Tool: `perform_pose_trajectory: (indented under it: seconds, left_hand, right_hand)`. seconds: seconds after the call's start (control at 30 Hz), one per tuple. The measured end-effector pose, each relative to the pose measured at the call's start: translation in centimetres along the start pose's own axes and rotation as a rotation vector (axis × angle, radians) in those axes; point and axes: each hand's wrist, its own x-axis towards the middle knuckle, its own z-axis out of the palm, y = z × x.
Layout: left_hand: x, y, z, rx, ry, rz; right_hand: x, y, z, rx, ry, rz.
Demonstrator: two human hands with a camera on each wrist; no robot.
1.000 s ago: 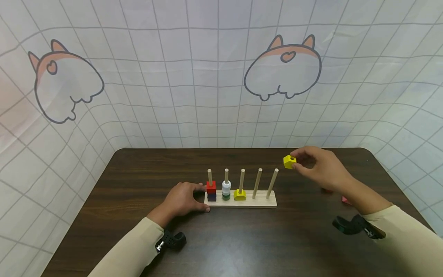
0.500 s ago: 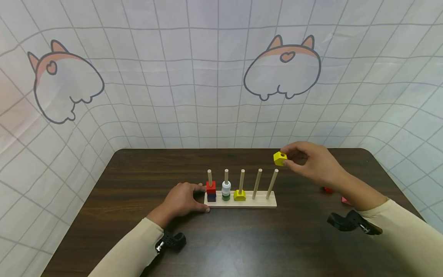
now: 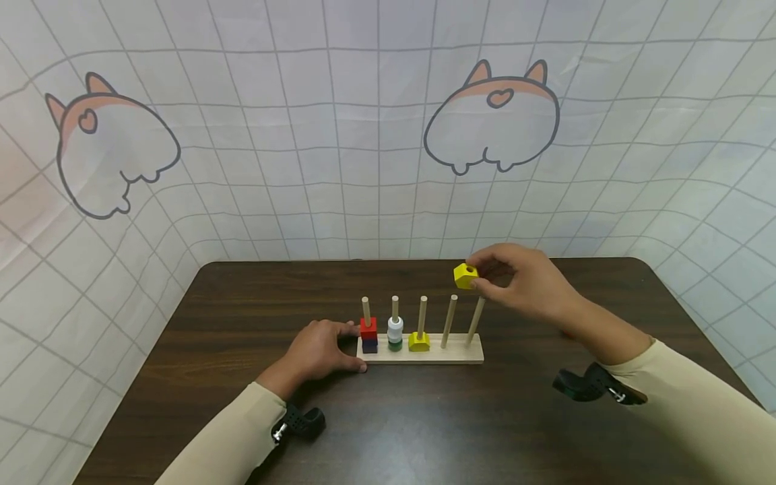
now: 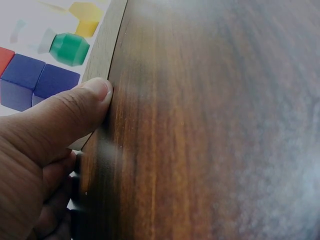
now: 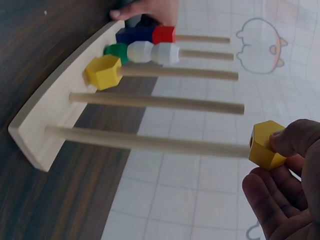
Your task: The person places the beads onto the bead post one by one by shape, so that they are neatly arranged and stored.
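Observation:
A wooden peg stand (image 3: 451, 357) with several upright pegs lies on the table. My left hand (image 3: 318, 350) grips its left end, the thumb (image 4: 82, 102) along the front edge. Blue cubes (image 4: 25, 70) under a red cube (image 3: 368, 328) fill the leftmost peg. Beside them, a green bead (image 4: 70, 49) sits below white beads (image 3: 395, 326). The middle peg carries one yellow hexagonal bead (image 3: 418, 342) at its base; the two right pegs are bare. My right hand (image 3: 524, 279) pinches another yellow hexagonal bead (image 3: 465, 276), raised above the peg tops near the two right pegs.
The dark wooden table (image 3: 418, 424) spreads around the stand. A white grid-patterned cloth (image 3: 303, 135) with cartoon animal drawings hangs behind it. A small reddish piece (image 3: 567, 335) is mostly hidden by my right forearm.
My right hand has moved left with the yellow bead, from right of the stand to above its right pegs. The left hand and stand have stayed put.

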Motion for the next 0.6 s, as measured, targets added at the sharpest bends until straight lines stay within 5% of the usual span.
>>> perform_pose_trajectory:
  seconds: [0.6]
  left_hand:
    - [0.1,-0.1,0.0,-0.01,0.0,-0.006]
  right_hand:
    - [1.2,-2.1,1.8,0.052,-0.022,-0.051]
